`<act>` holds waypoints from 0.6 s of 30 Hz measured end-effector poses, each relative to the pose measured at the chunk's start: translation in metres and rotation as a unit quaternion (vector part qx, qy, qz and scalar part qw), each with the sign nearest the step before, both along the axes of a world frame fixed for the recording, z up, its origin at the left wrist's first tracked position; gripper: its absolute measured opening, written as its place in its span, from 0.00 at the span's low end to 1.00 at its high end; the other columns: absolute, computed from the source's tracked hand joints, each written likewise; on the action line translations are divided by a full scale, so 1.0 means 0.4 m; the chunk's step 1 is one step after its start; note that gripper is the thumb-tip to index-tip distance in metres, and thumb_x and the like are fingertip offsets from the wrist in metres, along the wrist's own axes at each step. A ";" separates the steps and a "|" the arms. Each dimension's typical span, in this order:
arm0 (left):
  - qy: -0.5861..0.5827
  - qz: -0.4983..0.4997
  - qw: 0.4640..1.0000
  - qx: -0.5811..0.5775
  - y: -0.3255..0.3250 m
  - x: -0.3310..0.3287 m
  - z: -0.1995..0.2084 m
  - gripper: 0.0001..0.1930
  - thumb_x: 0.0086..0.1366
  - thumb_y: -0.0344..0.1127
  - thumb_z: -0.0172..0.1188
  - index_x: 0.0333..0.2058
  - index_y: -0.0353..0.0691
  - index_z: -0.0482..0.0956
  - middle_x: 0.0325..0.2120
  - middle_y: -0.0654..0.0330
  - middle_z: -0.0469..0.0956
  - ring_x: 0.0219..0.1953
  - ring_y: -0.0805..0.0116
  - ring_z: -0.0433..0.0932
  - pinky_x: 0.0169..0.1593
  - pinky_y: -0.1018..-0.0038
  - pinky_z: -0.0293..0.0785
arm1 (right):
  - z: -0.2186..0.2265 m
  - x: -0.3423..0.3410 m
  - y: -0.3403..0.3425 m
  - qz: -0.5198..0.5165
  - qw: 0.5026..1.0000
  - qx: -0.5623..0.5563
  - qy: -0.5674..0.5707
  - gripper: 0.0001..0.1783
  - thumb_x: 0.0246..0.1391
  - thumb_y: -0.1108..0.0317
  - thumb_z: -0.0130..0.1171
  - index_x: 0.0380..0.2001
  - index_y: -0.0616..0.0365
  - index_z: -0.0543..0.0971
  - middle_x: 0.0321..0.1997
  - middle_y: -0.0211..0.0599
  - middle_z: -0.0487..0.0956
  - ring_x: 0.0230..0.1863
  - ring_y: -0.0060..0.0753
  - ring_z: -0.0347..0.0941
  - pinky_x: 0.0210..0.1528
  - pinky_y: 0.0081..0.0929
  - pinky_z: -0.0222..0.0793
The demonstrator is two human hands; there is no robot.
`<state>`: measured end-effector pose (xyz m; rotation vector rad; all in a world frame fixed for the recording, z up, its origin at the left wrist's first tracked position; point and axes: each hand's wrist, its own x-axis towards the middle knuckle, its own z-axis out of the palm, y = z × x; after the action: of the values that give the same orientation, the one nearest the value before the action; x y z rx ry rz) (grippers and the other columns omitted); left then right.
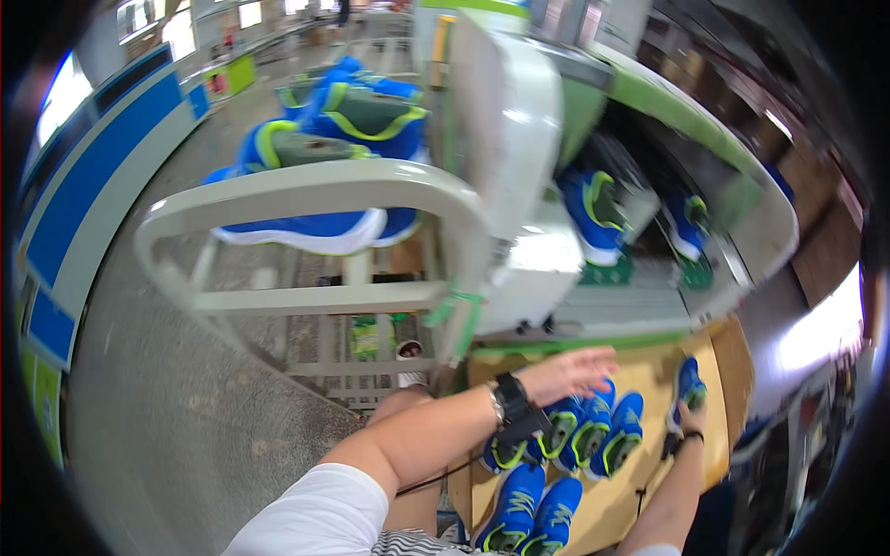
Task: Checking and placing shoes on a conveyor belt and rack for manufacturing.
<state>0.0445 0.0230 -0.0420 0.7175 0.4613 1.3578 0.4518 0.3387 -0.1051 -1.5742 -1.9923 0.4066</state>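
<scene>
My left hand reaches across above the board, fingers stretched out and nothing in it. A black band with a small box is on that wrist. At the right, my right hand grips a blue sneaker with lime-green lining at its heel end. Below my left hand stand several matching sneakers in a row, one of them a blue sneaker. A pair of blue sneakers lies nearer to me. All rest on a tan board.
Behind the board, a white-and-green machine holds two blue sneakers in its opening. To the left, a pale metal rack carries several blue sneakers. Blue-and-white panels line the far left.
</scene>
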 end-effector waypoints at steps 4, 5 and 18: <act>0.125 -0.004 0.991 -0.043 -0.078 -0.090 -0.028 0.33 0.67 0.43 0.56 0.67 0.46 0.54 0.60 0.59 0.67 0.54 0.71 0.71 0.56 0.72 0.65 | -0.083 -0.156 -0.148 0.025 0.996 -0.085 -0.002 0.41 0.43 0.68 0.68 0.60 0.62 0.61 0.52 0.53 0.73 0.54 0.48 0.70 0.57 0.35 0.64; 0.142 -0.017 0.989 -0.044 -0.084 -0.088 -0.008 0.32 0.67 0.43 0.56 0.66 0.46 0.55 0.59 0.60 0.68 0.54 0.72 0.71 0.55 0.72 0.65 | -0.082 -0.134 -0.185 0.052 0.996 -0.075 0.003 0.46 0.43 0.71 0.67 0.65 0.60 0.56 0.56 0.54 0.71 0.57 0.49 0.68 0.59 0.35 0.63; 0.533 0.047 0.841 0.078 -0.155 0.072 -0.015 0.30 0.59 0.46 0.59 0.59 0.42 0.68 0.59 0.53 0.67 0.66 0.51 0.59 0.68 0.43 0.32 | 0.139 -0.043 -0.988 0.090 0.960 -0.250 -0.084 0.49 0.42 0.64 0.70 0.64 0.58 0.54 0.50 0.50 0.72 0.49 0.40 0.70 0.50 0.36 0.67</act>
<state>0.0732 -0.0389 -0.0479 1.6021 1.2830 0.9747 0.4348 -0.0566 -0.0497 -1.7714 -2.2952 0.9376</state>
